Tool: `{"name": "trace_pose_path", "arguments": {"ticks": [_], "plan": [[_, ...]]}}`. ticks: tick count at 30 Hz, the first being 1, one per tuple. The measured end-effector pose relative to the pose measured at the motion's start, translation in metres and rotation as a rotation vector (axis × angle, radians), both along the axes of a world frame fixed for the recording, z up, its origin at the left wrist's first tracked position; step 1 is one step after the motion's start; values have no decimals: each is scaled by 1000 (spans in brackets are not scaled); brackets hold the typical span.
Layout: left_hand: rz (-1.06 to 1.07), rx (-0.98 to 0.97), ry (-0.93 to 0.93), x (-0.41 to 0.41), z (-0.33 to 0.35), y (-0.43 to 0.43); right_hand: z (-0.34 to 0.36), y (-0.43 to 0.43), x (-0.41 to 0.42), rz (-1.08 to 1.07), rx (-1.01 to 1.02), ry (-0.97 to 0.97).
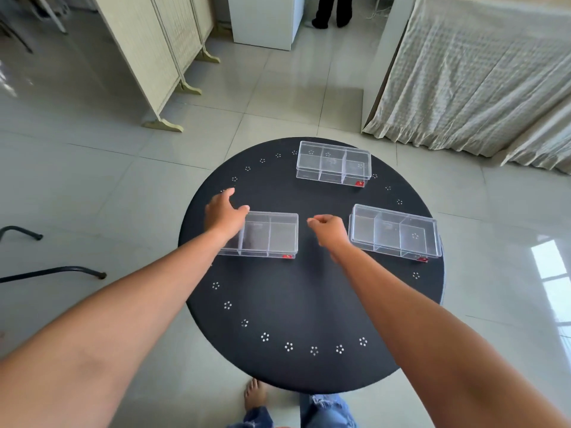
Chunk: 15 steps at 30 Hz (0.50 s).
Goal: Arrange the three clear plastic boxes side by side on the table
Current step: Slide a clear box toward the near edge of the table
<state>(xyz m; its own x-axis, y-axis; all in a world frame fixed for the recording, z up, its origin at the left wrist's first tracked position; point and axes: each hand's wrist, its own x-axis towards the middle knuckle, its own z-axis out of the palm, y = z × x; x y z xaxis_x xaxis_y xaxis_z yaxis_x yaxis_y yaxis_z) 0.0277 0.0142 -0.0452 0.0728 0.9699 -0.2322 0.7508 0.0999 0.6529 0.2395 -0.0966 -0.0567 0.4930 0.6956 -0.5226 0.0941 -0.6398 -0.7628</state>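
Three clear plastic boxes with inner dividers lie spread out on a round black table (309, 304). One box (333, 164) sits at the far edge. A second box (272, 234) lies at the middle left, and my left hand (224, 216) rests over its left end with fingers spread, covering that corner. The third box (395, 231) lies at the right, turned slightly. My right hand (329, 230) hovers between the two near boxes, fingers loosely curled with nothing in them, just left of the right box.
The table stands on a pale tiled floor. A folding screen (160, 57) is at the back left, a cloth-covered piece of furniture (479, 72) at the back right. A person's legs (332, 10) show far behind. Black chair legs (52, 270) are at left.
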Motion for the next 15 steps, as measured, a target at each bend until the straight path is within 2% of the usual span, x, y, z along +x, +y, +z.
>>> {"name": "trace_pose_path", "arguments": {"ticks": [2, 7, 11, 15], "plan": [[35, -88, 14, -18, -8, -7, -6, -6, -14, 73, -57, 1], [68, -357, -258, -47, -25, -20, -12, -15, -39, 161, -83, 76], [73, -396, -330, -52, -28, -25, -10, -19, -52, 141, -16, 172], [49, -389, -379, -53, -27, -33, -9, -27, -55, 92, 19, 185]]}}
